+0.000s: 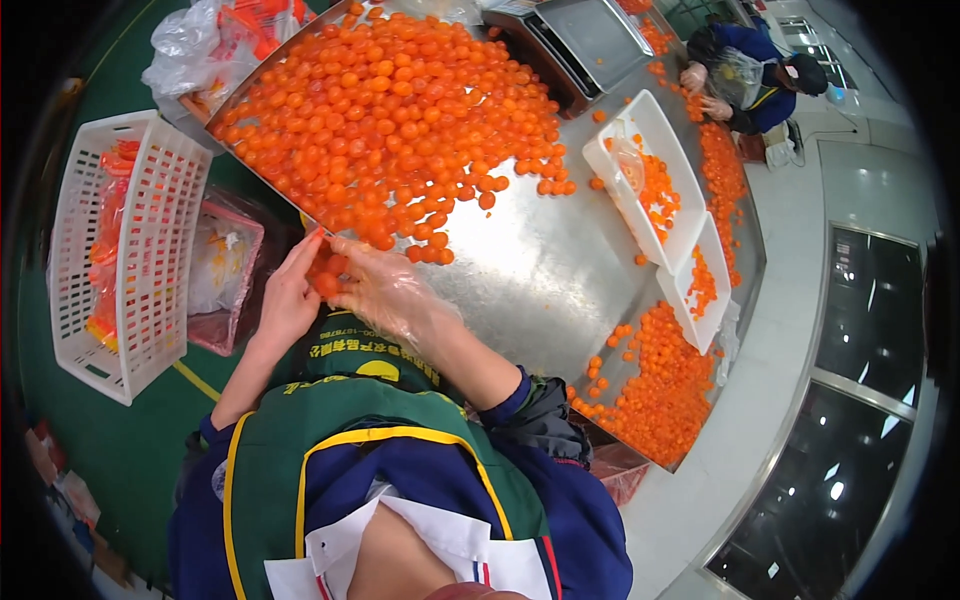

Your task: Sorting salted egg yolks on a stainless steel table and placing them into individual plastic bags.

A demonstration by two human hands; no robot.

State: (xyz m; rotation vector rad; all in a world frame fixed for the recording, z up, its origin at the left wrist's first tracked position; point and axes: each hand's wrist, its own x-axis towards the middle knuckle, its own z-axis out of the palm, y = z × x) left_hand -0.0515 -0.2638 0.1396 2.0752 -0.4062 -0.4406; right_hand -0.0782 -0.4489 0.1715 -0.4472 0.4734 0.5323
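At the table's near left edge my two hands are close together, with a few round orange egg yolks (328, 278) between them. My right hand (392, 292), in a clear plastic glove, curls its fingers around these yolks. My left hand (287, 300) looks bare and has its fingers pressed together on the left side; what they pinch is hidden. Just beyond my fingers a big heap of glossy egg yolks (390, 110) spreads over the metal table (500, 265).
White trays (680, 235) partly filled with yolks stand right, beside another yolk pile (650, 390). A metal box (570, 50) sits at the back. Left are a white crate (150, 250) and a pink basket (245, 300). A co-worker (745, 75) handles yolks at the far right.
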